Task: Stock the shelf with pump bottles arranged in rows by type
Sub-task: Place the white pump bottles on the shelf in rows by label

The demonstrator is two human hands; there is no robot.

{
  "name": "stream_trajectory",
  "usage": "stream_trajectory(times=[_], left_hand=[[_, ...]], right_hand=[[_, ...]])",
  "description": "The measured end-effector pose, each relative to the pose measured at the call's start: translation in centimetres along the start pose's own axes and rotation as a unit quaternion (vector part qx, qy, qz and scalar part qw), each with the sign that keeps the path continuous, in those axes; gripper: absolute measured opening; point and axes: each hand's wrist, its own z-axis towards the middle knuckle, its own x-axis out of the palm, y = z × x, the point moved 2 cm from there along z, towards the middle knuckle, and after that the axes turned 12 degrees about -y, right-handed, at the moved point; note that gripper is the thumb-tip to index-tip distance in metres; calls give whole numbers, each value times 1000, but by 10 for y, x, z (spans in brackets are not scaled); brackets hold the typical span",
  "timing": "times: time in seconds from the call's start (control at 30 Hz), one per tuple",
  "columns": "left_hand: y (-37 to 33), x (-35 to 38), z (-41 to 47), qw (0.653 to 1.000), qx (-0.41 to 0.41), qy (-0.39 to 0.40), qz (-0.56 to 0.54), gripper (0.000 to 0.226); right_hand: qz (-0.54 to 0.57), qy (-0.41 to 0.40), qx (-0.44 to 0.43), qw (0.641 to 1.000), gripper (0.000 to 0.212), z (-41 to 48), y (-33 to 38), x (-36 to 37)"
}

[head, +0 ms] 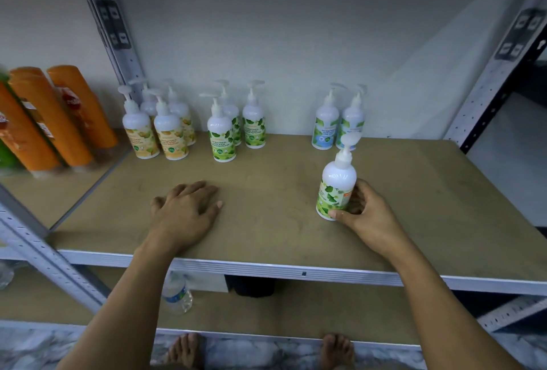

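Observation:
My right hand (365,211) grips a white pump bottle with a green leaf label (336,184), standing upright on the brown shelf board (266,206) at the right front. My left hand (186,206) rests flat on the board, fingers spread, holding nothing. Against the back wall stand three groups of pump bottles: several yellow-label ones (157,126) at the left, three green-label ones (233,125) in the middle and two blue-label ones (339,122) at the right.
Orange bottles (56,118) stand on the neighbouring shelf to the left, beyond a metal upright (118,29). Another upright (500,73) bounds the right side. A clear water bottle (177,294) and a dark container (254,285) sit on the lower shelf.

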Motion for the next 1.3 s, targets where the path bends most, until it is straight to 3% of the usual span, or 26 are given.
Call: stream_trajectory(times=[0.13,0.37,0.73,1.0,1.3], left_hand=[[12,-3,6,999,-8,-23,-33,51],[24,-2,10,998,-55,-5,-9,62],[25,7,10,998,-53,-33,2,61],[26,7,10,998,-44,-42,-7,60],[26,8,9,998,-42,-39,-9,59]], right_hand=[[23,21,3,1000,59,6,0,8],[50,30,5,998,61,32,10,53],[16,31,-31,999,64,103,23,165],[22,31,-47,998,60,132,31,203],[-57,-120,-100,986,87,115,39,210]])
